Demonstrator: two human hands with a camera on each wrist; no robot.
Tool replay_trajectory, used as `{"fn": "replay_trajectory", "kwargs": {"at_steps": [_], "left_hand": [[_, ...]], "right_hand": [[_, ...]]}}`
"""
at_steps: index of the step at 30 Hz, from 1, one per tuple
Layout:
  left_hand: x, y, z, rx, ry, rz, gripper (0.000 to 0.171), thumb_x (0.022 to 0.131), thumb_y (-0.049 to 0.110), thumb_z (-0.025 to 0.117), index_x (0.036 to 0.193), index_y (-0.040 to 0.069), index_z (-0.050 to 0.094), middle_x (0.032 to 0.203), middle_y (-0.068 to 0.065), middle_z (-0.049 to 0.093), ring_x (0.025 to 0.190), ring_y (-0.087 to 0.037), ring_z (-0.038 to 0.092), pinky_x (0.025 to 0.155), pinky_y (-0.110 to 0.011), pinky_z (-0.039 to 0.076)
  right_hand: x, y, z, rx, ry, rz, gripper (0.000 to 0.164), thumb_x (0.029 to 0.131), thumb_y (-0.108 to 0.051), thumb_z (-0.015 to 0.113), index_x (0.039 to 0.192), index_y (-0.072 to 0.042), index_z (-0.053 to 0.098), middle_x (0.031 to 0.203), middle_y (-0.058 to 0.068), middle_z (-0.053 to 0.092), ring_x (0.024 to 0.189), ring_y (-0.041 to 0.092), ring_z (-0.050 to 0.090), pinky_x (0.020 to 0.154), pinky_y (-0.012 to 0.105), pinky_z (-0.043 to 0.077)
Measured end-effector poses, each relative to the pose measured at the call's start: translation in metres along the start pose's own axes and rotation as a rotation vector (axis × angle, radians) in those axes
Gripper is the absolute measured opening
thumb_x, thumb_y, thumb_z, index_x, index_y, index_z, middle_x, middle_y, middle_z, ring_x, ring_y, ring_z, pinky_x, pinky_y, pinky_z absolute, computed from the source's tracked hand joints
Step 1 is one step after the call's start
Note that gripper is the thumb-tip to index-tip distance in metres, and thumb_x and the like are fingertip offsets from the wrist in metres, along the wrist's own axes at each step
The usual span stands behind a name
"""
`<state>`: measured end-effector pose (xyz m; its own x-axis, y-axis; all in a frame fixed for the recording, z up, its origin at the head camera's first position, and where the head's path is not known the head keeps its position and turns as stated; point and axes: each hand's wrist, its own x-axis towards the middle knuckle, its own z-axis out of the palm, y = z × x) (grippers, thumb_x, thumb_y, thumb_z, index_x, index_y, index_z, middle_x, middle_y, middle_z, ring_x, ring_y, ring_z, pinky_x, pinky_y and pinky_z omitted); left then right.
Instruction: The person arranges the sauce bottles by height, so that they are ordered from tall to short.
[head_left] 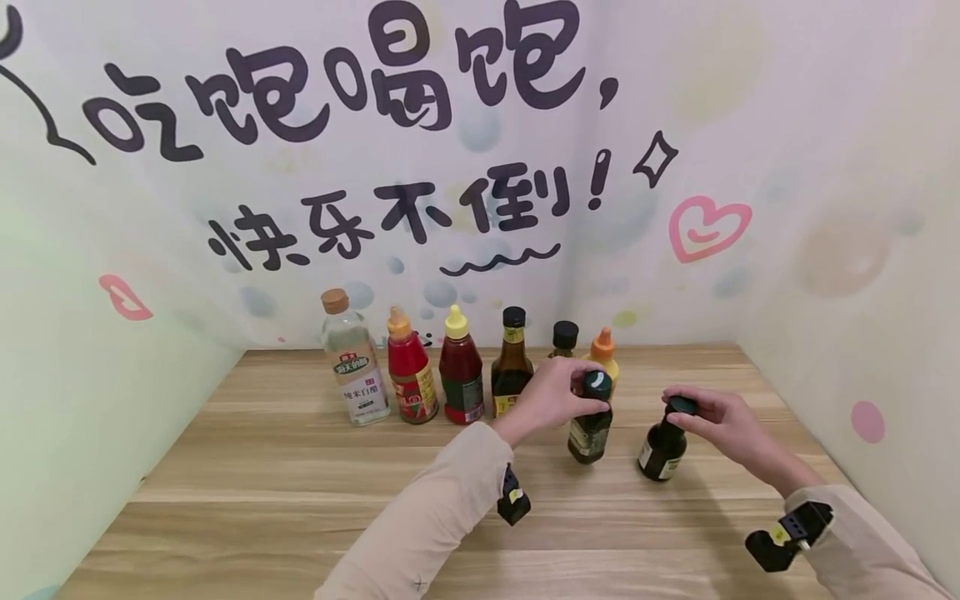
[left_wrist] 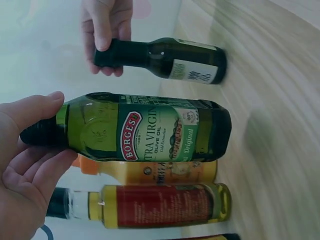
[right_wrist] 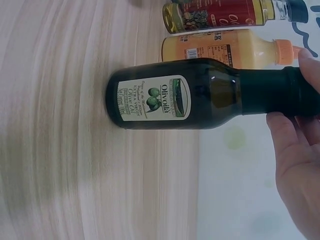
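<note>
In the head view my left hand (head_left: 551,392) grips the dark cap of a green olive oil bottle (head_left: 588,437), thumb on one side and fingers on the other. Its Borges label faces the left wrist camera, where the clear green glass (left_wrist: 92,127) shows beside the hand (left_wrist: 30,150). To the right, my right hand (head_left: 723,425) holds a smaller, darker olive oil bottle (head_left: 663,457) by its capped neck. That bottle carries a white Olivoilà label (right_wrist: 152,98) in the right wrist view. Both bottles are near the wooden table's right half, a small gap between them.
Along the table's back stand a clear white vinegar bottle (head_left: 356,375), a red squeeze bottle (head_left: 412,383), a dark red one with a yellow cap (head_left: 461,379) and a brown sauce bottle (head_left: 513,362). A red-labelled oil bottle (left_wrist: 165,206) and a yellow squeeze bottle (right_wrist: 200,47) are behind my left hand.
</note>
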<state>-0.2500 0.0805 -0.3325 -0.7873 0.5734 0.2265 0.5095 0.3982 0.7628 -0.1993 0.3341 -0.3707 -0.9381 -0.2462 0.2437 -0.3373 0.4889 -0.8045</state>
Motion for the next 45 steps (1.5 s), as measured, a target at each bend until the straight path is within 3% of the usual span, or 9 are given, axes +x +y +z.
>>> {"fn": "replay_trajectory", "kwargs": {"at_steps": [4,9,18,22,29,45], "left_hand": [[0.008,0.007,0.003,-0.010,0.025,0.030,0.039,0.073,0.014,0.073,0.109,0.008,0.061,0.100,-0.002,0.063,0.082,-0.003,0.059,0.066,-0.012,0.046],[0.015,0.008,0.010,-0.060,0.046,0.021,0.037,0.073,0.010,0.072,0.109,0.008,0.061,0.104,-0.004,0.061,0.088,-0.006,0.060,0.068,-0.012,0.046],[0.025,-0.002,0.037,-0.029,0.151,0.059,0.037,0.074,0.009,0.071,0.110,0.006,0.060,0.106,-0.007,0.061,0.090,-0.008,0.059,0.070,-0.009,0.044],[0.028,-0.004,0.046,0.029,0.151,0.061,0.039,0.076,0.012,0.070,0.112,0.008,0.059,0.107,-0.004,0.060,0.090,-0.005,0.058,0.070,-0.008,0.043],[0.034,-0.007,0.050,0.065,0.143,0.062,0.039,0.076,0.013,0.069,0.113,0.008,0.058,0.107,-0.004,0.060,0.090,-0.006,0.057,0.071,-0.010,0.044],[0.047,-0.019,0.064,0.051,0.137,0.080,0.037,0.077,0.011,0.069,0.112,0.009,0.057,0.106,-0.004,0.060,0.089,-0.005,0.056,0.071,-0.010,0.044]], "right_hand": [[-0.001,0.000,-0.001,-0.001,0.002,0.002,0.036,0.086,-0.014,0.059,0.116,0.004,0.052,0.101,-0.016,0.057,0.089,-0.002,0.056,0.070,0.017,0.048],[0.000,0.001,-0.002,-0.010,-0.005,0.009,0.038,0.086,-0.015,0.058,0.118,0.004,0.051,0.102,-0.017,0.056,0.090,-0.002,0.056,0.071,0.017,0.048],[-0.004,0.001,-0.001,-0.014,-0.010,0.026,0.040,0.086,-0.019,0.058,0.120,0.002,0.050,0.108,-0.003,0.058,0.093,-0.002,0.055,0.072,0.019,0.049],[-0.005,0.002,-0.001,-0.013,0.000,0.028,0.041,0.087,-0.018,0.058,0.120,0.003,0.050,0.108,-0.002,0.058,0.093,-0.002,0.055,0.072,0.018,0.049],[-0.003,0.000,-0.001,-0.004,-0.019,0.060,0.044,0.087,-0.022,0.056,0.124,0.001,0.047,0.117,0.023,0.052,0.094,-0.003,0.053,0.073,0.019,0.048],[-0.003,-0.001,-0.001,0.003,-0.029,0.068,0.045,0.088,-0.023,0.056,0.125,0.000,0.047,0.121,0.021,0.049,0.097,-0.003,0.052,0.075,0.019,0.048]]}}
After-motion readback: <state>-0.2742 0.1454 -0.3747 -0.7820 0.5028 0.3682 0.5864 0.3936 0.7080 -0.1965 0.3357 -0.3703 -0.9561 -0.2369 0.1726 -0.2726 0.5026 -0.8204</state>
